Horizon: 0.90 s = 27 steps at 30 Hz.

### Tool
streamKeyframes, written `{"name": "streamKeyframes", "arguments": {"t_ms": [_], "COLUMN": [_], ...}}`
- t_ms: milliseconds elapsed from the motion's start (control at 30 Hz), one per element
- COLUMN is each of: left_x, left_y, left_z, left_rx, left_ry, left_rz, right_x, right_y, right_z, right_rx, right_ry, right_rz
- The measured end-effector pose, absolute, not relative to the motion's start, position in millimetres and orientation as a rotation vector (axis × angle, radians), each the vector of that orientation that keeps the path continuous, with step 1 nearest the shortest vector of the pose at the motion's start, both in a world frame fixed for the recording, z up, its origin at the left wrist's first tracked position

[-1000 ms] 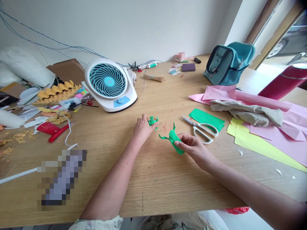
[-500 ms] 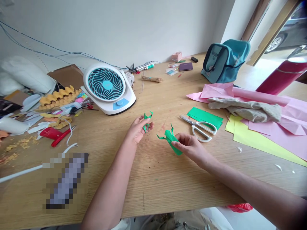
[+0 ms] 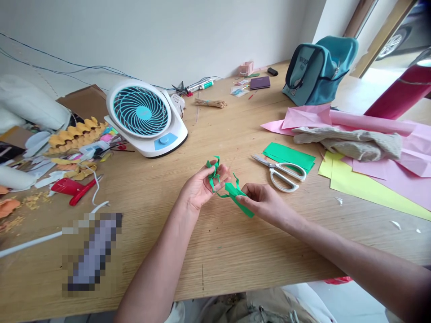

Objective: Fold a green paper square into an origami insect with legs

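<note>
My left hand (image 3: 198,186) pinches a small folded green paper piece (image 3: 212,169) with thin curled strips, its palm turned up. In my right hand (image 3: 264,199) is a longer folded green paper piece (image 3: 239,202), gripped at its near end between thumb and fingers. Two narrow twisted prongs stick out from its far end, close to my left fingers; whether they touch cannot be made out. Both hands are above the wooden table (image 3: 202,251). White-handled scissors (image 3: 283,175) lie beyond my right hand, partly over flat green paper (image 3: 289,154).
A white fan (image 3: 144,116) stands at the back left, near a red clamp-like tool (image 3: 74,190). Pink paper (image 3: 306,119), yellow paper (image 3: 363,186) and a grey glove-like cloth (image 3: 350,141) lie at right. Behind are a teal bag (image 3: 319,72) and a red bottle (image 3: 400,92).
My left hand has moved right and turned its palm upward with its green piece. The two green paper pieces are now closer together. The view has shifted slightly.
</note>
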<state>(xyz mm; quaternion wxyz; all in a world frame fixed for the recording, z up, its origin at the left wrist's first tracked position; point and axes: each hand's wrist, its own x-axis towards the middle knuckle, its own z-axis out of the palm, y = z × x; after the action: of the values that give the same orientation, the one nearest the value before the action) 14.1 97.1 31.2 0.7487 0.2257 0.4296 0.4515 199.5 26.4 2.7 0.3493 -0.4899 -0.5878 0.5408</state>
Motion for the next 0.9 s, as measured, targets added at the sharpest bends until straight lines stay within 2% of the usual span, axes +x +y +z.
{"name": "streamKeyframes", "arguments": {"t_ms": [333, 533, 667, 900], "left_x": [21.3, 14.7, 10.7, 7.5], "left_y": [90.8, 88.2, 87.2, 91.7], "left_z": [39.0, 33.8, 34.1, 31.2], "left_rx": [0.781, 1.049, 1.238, 1.162], "left_ry": [0.810, 0.799, 0.865, 0.940], "left_rz": [0.897, 0.900, 0.917, 0.908], "right_x": [207.5, 212.5, 216.0, 218.0], "right_y": [30.8, 29.3, 28.7, 29.1], "right_z": [-3.5, 9.6, 15.3, 11.0], "right_rx": [-1.239, -1.139, -1.094, -1.083], "right_ry": [-1.395, -1.285, -1.268, -1.304], "right_rz": [1.468, 1.647, 1.650, 1.638]}}
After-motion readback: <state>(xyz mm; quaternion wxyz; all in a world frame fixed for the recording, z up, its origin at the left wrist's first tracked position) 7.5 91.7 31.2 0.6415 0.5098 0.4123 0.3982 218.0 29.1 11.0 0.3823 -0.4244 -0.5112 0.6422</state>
